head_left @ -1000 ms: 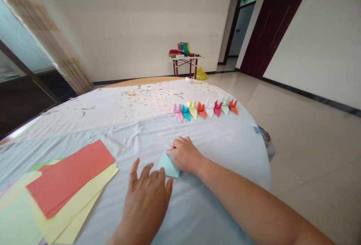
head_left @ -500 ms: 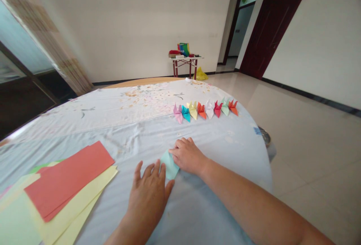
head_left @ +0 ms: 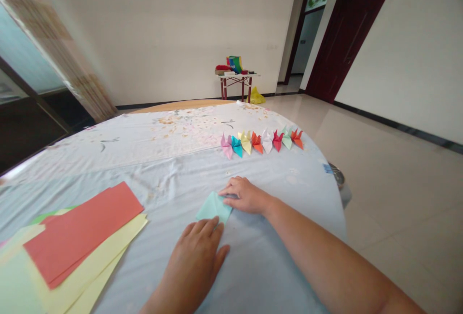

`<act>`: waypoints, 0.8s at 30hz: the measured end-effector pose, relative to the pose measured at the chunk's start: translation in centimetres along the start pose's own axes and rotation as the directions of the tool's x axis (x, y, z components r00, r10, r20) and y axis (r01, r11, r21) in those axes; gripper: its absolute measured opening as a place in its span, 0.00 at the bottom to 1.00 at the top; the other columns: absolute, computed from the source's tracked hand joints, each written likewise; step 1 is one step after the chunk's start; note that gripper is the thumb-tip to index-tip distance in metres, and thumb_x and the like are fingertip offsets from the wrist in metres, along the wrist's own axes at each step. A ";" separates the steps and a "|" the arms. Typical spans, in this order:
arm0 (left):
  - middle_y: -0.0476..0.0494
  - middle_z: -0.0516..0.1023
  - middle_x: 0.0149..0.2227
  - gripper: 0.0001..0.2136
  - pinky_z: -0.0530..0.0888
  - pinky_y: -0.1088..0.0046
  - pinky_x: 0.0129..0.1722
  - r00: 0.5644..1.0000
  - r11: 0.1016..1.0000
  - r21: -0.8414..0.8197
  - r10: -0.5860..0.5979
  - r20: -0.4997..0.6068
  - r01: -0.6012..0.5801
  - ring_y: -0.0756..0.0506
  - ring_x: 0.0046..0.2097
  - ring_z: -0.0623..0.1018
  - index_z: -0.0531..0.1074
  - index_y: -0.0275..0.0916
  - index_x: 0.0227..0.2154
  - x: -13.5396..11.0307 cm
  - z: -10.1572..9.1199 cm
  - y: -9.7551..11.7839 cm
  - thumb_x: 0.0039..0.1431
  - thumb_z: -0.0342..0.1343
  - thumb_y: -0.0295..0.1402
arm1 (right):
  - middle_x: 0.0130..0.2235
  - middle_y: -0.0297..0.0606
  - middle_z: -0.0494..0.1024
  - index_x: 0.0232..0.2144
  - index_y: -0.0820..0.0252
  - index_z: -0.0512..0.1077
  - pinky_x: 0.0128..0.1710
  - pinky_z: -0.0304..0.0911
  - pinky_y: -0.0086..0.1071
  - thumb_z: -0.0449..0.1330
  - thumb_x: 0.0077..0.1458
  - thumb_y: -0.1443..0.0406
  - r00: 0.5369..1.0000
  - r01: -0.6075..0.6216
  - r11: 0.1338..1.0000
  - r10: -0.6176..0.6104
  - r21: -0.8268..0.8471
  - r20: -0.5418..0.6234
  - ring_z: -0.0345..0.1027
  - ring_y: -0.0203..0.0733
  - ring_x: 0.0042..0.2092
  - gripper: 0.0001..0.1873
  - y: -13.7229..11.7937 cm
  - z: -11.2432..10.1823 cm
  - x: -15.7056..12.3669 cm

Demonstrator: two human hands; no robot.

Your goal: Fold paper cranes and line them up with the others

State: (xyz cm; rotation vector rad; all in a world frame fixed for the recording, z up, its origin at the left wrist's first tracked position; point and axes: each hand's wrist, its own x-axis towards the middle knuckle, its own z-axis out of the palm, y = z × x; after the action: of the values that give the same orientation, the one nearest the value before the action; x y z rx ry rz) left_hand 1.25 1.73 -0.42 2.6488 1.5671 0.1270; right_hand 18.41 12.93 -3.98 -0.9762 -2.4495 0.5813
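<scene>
A small folded piece of pale turquoise paper (head_left: 213,206) lies on the tablecloth between my hands. My right hand (head_left: 246,195) has its thumb and forefinger closed at the paper's upper right edge. Palm down, my left hand (head_left: 197,251) rests its fingertips on the paper's lower edge, thumb held apart to the right. Part of that lower edge is hidden under the left fingers. Beyond the hands, several folded paper cranes (head_left: 256,143) in different colours stand in a row.
Sheets of red paper (head_left: 85,232) lie over yellow paper (head_left: 108,256) and green paper on the left. A pale flowered cloth (head_left: 173,179) covers the round table. Further back, a small side table (head_left: 237,75) holds a colourful bag, with a yellow bag (head_left: 256,96) beside it.
My left hand has slid down and toward me, uncovering the paper's left corner. The paper now shows a wider shape. My right hand stays at its upper right side, thumb now visible.
</scene>
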 end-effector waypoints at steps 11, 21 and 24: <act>0.45 0.69 0.54 0.17 0.67 0.64 0.51 0.985 0.983 -0.067 0.169 -0.020 -0.170 0.44 0.52 0.69 0.65 0.45 0.51 -1.2 0.8 -3.1 0.59 0.47 0.35 | 0.36 0.37 0.72 0.38 0.59 0.75 0.44 0.58 0.30 0.63 0.46 0.65 0.986 0.047 0.975 -0.080 0.217 0.145 0.63 0.37 0.42 0.13 1.5 -3.4 -0.7; 0.44 0.73 0.44 0.13 0.68 0.65 0.46 0.984 0.983 -0.124 0.120 -0.133 -0.137 0.45 0.45 0.71 0.69 0.47 0.46 -0.9 1.0 -2.6 0.59 0.45 0.34 | 0.34 0.36 0.71 0.37 0.60 0.76 0.43 0.58 0.30 0.63 0.47 0.68 0.979 0.042 0.991 -0.066 0.125 0.194 0.62 0.38 0.40 0.12 0.8 -3.0 -0.5; 0.45 0.73 0.43 0.14 0.67 0.65 0.46 0.985 0.982 -0.129 0.123 -0.118 -0.138 0.45 0.44 0.71 0.68 0.47 0.47 -0.8 0.8 -2.6 0.59 0.45 0.33 | 0.33 0.37 0.72 0.36 0.61 0.76 0.42 0.59 0.30 0.63 0.47 0.68 0.981 0.038 0.991 -0.061 0.129 0.184 0.63 0.37 0.39 0.11 0.8 -2.9 -0.4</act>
State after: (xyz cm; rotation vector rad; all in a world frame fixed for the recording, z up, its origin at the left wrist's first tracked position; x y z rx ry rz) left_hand -1.32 2.33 -1.52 2.6755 1.3564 0.3787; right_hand 20.68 13.80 -2.20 -0.8418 -2.5564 0.8328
